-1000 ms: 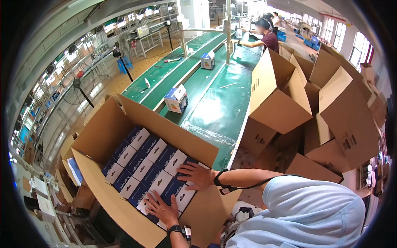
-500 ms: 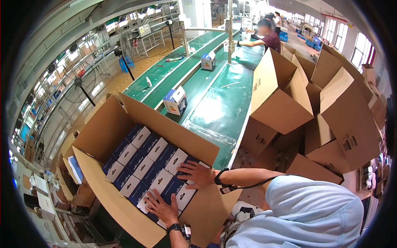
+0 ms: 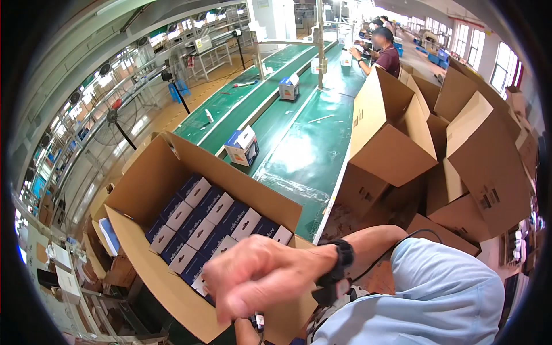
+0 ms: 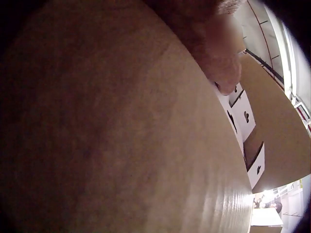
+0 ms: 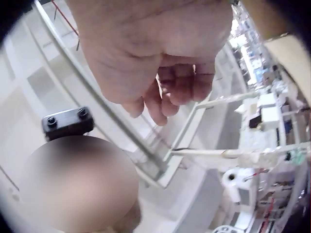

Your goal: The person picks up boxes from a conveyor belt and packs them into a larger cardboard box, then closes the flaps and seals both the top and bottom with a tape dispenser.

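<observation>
My right hand [image 3: 267, 273] is raised over the near side of a large open carton [image 3: 167, 296], its fingers loosely curled. Nothing is between those fingers in the right wrist view, where the hand [image 5: 155, 58] hangs in front of the room. Rows of small blue-and-white boxes [image 3: 198, 236] with hang holes fill the carton. The right hand hides most of my left hand in the head view; only its wrist shows below. In the left wrist view a part of the left hand [image 4: 214, 53] reaches over the carton wall [image 4: 121, 126], a fingertip right at the white box tops [image 4: 246, 116].
Beyond the carton runs a green conveyor [image 3: 270, 123] carrying a near small box [image 3: 241, 146] and a farther small box [image 3: 289, 89]. Open empty cartons [image 3: 397, 132] are piled at the right. Another person [image 3: 386, 54] works beside the conveyor.
My right hand has lifted off the small boxes and come toward the head camera, across the left hand. The far person has drawn their arm back.
</observation>
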`<state>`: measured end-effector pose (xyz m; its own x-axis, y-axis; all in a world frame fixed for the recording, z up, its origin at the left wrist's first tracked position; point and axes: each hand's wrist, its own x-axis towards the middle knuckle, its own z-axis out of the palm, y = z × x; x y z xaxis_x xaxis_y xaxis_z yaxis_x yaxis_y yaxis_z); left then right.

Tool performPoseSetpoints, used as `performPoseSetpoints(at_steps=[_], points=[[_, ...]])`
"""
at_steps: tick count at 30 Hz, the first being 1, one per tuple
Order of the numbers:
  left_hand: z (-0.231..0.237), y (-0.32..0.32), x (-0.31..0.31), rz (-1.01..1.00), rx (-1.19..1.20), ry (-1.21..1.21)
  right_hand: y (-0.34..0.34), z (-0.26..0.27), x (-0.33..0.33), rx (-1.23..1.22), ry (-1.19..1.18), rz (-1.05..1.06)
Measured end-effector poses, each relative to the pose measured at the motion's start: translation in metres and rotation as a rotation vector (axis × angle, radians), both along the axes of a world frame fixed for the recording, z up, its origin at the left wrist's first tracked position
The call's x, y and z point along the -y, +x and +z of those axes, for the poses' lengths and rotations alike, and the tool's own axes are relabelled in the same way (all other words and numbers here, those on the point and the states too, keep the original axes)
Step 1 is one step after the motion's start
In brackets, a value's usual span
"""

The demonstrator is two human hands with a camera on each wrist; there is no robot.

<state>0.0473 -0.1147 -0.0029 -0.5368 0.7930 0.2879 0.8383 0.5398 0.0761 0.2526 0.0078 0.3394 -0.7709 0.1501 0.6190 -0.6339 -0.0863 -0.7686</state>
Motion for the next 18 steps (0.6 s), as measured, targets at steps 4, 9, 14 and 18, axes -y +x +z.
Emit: performPoseSetpoints(at_steps=[4, 9, 14, 18], points=[[-0.040, -0.027, 0.013, -0.125, -0.174, -0.003, 0.004, 0.040, 0.044, -0.392, -0.125, 0.162], [0.015, 0.011, -0.003, 0.087, 0.145, 0.041, 0.004, 0.051, 0.084, -0.542, -0.302, 0.256], [0.010, 0.010, -0.004, 0.068, 0.120, 0.072, 0.010, 0.055, 0.080, -0.431, -0.498, 0.489], [0.016, 0.012, -0.003, 0.070, 0.149, 0.072, 0.008, 0.052, 0.092, -0.449, -0.651, 0.538]])
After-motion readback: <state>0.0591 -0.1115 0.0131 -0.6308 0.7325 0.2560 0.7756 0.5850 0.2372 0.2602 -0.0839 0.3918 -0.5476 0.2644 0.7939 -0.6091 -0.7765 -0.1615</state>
